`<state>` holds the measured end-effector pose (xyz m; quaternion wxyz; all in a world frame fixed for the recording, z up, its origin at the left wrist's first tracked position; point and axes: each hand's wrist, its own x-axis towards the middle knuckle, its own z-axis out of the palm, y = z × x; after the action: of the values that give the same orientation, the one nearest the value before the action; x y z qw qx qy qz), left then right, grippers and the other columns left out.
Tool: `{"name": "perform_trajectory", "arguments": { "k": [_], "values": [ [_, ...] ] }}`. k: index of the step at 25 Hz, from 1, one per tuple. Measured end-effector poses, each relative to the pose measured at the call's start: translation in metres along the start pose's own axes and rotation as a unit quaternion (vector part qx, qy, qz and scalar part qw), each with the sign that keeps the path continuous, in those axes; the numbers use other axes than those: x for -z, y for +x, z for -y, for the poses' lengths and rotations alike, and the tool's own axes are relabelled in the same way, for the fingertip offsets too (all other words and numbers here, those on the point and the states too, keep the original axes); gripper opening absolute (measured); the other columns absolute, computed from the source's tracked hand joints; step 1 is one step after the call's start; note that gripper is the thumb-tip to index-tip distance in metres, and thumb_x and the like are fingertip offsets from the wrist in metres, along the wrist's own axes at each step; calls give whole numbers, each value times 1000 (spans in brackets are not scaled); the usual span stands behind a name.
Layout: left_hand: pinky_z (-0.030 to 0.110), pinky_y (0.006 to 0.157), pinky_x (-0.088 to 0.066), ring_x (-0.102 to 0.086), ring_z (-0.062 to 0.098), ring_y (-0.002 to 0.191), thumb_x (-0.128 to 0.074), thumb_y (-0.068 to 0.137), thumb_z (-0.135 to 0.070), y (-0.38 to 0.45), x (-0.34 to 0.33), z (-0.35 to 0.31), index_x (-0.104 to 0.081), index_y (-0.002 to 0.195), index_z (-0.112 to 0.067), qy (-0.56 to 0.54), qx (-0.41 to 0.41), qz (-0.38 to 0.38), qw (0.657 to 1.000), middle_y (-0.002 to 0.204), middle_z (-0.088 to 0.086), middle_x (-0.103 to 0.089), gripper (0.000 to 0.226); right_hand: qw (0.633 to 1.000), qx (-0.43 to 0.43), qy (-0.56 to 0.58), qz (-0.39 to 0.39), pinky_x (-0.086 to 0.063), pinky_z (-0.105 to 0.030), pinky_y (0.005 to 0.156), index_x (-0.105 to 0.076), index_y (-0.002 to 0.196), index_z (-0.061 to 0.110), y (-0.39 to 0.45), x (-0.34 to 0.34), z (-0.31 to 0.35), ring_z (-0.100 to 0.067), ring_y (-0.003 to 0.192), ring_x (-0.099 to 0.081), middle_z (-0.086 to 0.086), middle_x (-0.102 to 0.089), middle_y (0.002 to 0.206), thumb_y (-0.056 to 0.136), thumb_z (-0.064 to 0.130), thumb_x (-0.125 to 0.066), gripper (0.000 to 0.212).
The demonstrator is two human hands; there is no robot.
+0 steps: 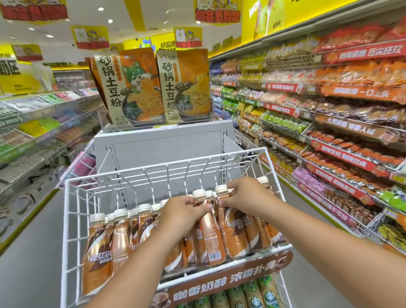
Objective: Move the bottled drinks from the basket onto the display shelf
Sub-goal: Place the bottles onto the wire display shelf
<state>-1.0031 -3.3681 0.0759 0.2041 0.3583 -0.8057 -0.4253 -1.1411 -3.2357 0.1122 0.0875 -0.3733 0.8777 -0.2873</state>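
Both hands, left hand [185, 207] and right hand [245, 196], pinch the necks of coffee bottles [209, 233] standing in the white wire shelf [132, 178]; crowded neighbours risk toppling if either bottle is nudged sideways.

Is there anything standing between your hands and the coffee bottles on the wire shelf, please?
Nothing visible does. The left hand and right hand already touch the necks of the coffee bottles standing in the white wire shelf, reached from above its open top.
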Motion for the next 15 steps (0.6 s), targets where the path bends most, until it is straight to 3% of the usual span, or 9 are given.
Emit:
{"name": "perform_trajectory", "arguments": {
  "k": [2,5,7,9,12,15],
  "values": [
    [25,77,-43,-62,12,91,-80,79,-54,0,-2,0,-61,136,-12,-1,-17,-8,1000,117,-1,-69,72,1000,-5,-14,-16,-48,-30,92,-57,142,14,-1,-3,2,-22,119,-63,-5,-65,137,83,44,-82,71],
    [24,76,-44,-61,10,88,-80,81,-50,-1,-4,-1,-58,138,-14,7,-42,-13,999,105,-13,-63,71,1000,-7,-7,-15,-49,-30,84,-58,142,14,-4,-4,1,-20,102,-66,-6,-71,124,87,42,-79,66],
    [26,80,-47,-65,14,102,-77,81,-55,-1,-3,-1,-54,143,-15,28,-46,-13,998,119,-8,-68,77,1000,-5,-9,-27,-48,-28,80,-57,143,15,-9,-7,1,-18,97,-64,-5,-70,126,89,42,-75,63],
    [30,86,-50,-64,19,113,-74,81,-61,0,-2,0,-52,145,-17,76,-62,-20,995,130,0,-66,81,999,7,-16,-47,-51,-28,83,-54,146,18,-13,-9,2,-18,106,-66,-3,-67,133,92,42,-71,62],
    [32,83,-52,-65,17,104,-71,83,-62,0,6,-1,-53,142,-24,111,-103,-33,988,122,-5,-67,73,998,12,-14,-58,-56,-30,87,-55,145,22,-23,-5,2,-17,107,-68,1,-66,134,95,40,-67,54],
    [33,91,-50,-61,15,116,-64,89,-61,-2,18,4,-52,141,-28,147,-157,-24,976,134,-7,-62,62,997,22,-27,-69,-57,-33,91,-61,139,28,-37,-1,4,-15,105,-68,7,-68,130,97,38,-61,43]
  ]
}}
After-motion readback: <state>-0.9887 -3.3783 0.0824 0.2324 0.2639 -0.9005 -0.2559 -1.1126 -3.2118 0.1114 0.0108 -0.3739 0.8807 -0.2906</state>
